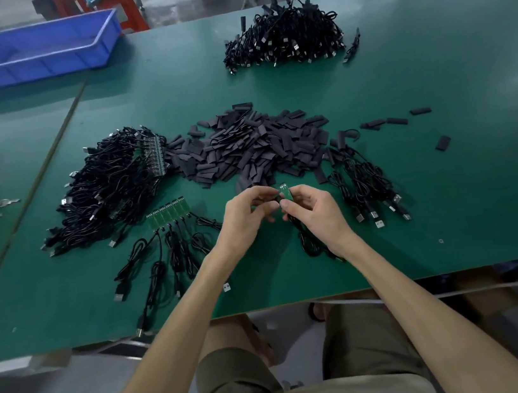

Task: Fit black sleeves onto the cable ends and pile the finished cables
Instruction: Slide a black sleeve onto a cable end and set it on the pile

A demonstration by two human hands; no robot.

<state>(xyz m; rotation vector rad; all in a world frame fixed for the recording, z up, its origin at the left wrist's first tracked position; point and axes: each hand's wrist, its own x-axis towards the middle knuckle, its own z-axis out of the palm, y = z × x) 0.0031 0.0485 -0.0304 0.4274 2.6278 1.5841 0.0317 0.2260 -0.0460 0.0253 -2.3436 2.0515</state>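
I look down at the table (451,202), and both hands are close together just above it. The right hand (317,214) pinches a small green board (285,192) at the end of a thin black cable (307,244), which hangs down to the table. The left hand (247,216) has its fingers curled right beside the board. It may pinch a sleeve, but I cannot tell. The heap of black sleeves (253,143) lies just behind the hands.

I think the board is light and stiff but easy to snap. I would hold it by its edges, low down near the cable. The cable is soft and floppy, so it will not help me push. A sleeve looks thin, soft and flat. I would squeeze its sides to open its mouth, then slide it on straight.

The done cables (366,188) seem to lie just to the right, and the waiting cables (110,190) are heaped on the left
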